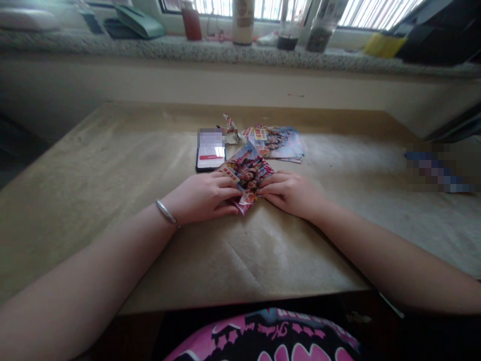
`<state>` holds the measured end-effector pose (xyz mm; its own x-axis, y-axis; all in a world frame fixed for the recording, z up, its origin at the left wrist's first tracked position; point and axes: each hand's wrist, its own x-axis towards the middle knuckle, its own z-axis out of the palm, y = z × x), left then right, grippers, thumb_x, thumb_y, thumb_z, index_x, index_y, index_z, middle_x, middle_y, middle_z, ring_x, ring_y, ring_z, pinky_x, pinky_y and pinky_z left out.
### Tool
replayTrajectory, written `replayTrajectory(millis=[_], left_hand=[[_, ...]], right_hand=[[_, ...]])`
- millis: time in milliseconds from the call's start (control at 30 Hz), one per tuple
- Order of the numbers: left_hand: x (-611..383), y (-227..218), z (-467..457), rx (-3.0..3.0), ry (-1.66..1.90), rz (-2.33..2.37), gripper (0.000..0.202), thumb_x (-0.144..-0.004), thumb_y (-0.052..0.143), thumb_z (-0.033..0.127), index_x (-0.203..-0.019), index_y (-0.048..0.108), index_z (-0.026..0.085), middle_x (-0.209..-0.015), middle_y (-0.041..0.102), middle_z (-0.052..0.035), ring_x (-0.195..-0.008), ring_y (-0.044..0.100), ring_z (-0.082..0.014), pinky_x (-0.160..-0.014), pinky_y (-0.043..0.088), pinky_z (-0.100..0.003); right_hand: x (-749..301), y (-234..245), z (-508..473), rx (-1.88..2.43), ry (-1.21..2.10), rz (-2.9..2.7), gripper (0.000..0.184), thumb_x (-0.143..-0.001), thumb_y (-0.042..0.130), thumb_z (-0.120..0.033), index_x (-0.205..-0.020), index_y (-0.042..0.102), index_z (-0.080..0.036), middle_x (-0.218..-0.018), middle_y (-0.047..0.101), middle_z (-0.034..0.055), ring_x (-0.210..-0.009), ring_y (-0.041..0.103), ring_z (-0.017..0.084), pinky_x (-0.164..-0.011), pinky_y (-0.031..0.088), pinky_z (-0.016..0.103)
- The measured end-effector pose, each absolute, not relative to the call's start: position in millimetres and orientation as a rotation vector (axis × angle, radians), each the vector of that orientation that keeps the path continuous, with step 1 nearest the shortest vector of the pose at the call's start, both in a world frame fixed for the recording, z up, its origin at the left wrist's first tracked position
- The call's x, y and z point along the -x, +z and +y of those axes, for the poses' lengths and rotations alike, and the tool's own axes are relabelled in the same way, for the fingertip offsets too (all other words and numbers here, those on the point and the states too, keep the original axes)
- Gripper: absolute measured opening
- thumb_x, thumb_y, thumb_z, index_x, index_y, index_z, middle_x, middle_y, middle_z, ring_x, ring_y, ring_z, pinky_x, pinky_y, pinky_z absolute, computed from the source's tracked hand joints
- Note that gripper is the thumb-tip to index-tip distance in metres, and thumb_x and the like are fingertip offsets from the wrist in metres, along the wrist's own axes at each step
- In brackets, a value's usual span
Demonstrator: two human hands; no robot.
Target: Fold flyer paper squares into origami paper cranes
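Observation:
On the table, in front of me, lies a colourful printed paper flyer (248, 168), turned at an angle. Its lower end narrows into a folded, pinkish tip. My left hand (208, 195), with a silver bangle at the wrist, grips the flyer's left side, fingers pressed on the paper. From the other side, my right hand (287, 190) pinches the lower right edge near the folds. The fingers hide parts of both edges. Just behind is a stack of similar flyers (281, 143). A folded red-and-white paper piece (233, 133) sits left of the stack.
A phone (210, 155) with a lit screen lies beyond my left hand. At the far right of the table (180, 271) is a blurred blue item (439, 173). Bottles and jars, including a white bottle (243, 22), line the stone windowsill (210, 50).

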<state>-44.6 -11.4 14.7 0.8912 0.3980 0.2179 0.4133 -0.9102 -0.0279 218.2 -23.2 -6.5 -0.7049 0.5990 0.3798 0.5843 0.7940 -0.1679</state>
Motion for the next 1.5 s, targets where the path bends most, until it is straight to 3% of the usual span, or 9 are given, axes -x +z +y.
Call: replayTrajectory(millis=[333, 500, 633, 900, 1067, 1233, 1500], left_hand=[[40, 15, -15, 2.978, -0.304, -0.673, 0.041, -0.090, 0.057, 0.048, -0.121, 0.065, 0.022, -0.105, 0.070, -0.0084, -0.095, 0.065, -0.0214, -0.083, 0.052, -0.032], [40, 13, -13, 2.940, -0.324, -0.585, 0.032, -0.096, 0.047, 0.043, -0.109, 0.072, 0.028, -0.096, 0.071, -0.0047, -0.087, 0.065, -0.0172, -0.076, 0.051, -0.028], [42, 12, -11, 2.983, -0.399, -0.594, 0.029, -0.097, 0.047, 0.037, -0.110, 0.072, 0.031, -0.095, 0.072, -0.0031, -0.085, 0.064, -0.0156, -0.075, 0.050, -0.027], [41, 6, -8, 3.115, -0.501, -0.828, 0.025, -0.092, 0.050, 0.029, -0.084, 0.073, 0.020, -0.090, 0.070, -0.0038, -0.084, 0.063, -0.0149, -0.079, 0.049, -0.027], [36, 11, -14, 3.093, -0.426, -0.936, 0.028, -0.089, 0.055, 0.042, -0.084, 0.070, 0.019, -0.090, 0.069, -0.0052, -0.085, 0.062, -0.0183, -0.077, 0.049, -0.030], [34, 12, -17, 3.108, -0.494, -1.119, 0.040, -0.097, 0.040, 0.035, -0.076, 0.068, 0.017, -0.083, 0.068, -0.0058, -0.081, 0.061, -0.0159, -0.076, 0.048, -0.028], [33, 2, -10, 2.974, -0.677, -1.464, 0.028, -0.090, 0.050, 0.034, -0.080, 0.067, 0.015, -0.090, 0.066, -0.0066, -0.083, 0.060, -0.0170, -0.076, 0.050, -0.030]], right_hand=[[-213, -11, -20, 0.877, 0.165, -2.492, 0.021, -0.091, 0.055, -0.021, -0.094, 0.076, -0.021, -0.097, 0.075, 0.0068, -0.090, 0.067, 0.018, -0.084, 0.053, 0.033], [-215, -11, -19, 0.779, 0.065, -2.584, 0.026, -0.093, 0.052, -0.024, -0.102, 0.076, -0.024, -0.106, 0.074, 0.0076, -0.098, 0.066, 0.021, -0.087, 0.053, 0.037], [-216, -9, -19, 0.790, 0.078, -2.583, 0.023, -0.092, 0.053, -0.023, -0.096, 0.076, -0.023, -0.106, 0.075, 0.0060, -0.097, 0.067, 0.020, -0.087, 0.053, 0.035], [-213, -7, -19, 0.863, 0.162, -2.543, 0.015, -0.088, 0.056, -0.019, -0.085, 0.071, -0.019, -0.101, 0.075, 0.0055, -0.093, 0.067, 0.020, -0.084, 0.053, 0.034], [-212, -9, -20, 0.861, 0.178, -2.530, 0.015, -0.090, 0.055, -0.021, -0.085, 0.070, -0.020, -0.101, 0.075, 0.0052, -0.093, 0.067, 0.019, -0.085, 0.052, 0.034], [-212, -10, -21, 0.804, 0.212, -2.545, 0.015, -0.089, 0.057, -0.022, -0.085, 0.070, -0.021, -0.101, 0.076, 0.0031, -0.092, 0.067, 0.018, -0.085, 0.052, 0.033], [-213, -11, -23, 1.042, 0.231, -2.472, 0.023, -0.089, 0.056, -0.024, -0.108, 0.069, -0.022, -0.098, 0.074, 0.0048, -0.086, 0.068, 0.017, -0.078, 0.050, 0.029]])
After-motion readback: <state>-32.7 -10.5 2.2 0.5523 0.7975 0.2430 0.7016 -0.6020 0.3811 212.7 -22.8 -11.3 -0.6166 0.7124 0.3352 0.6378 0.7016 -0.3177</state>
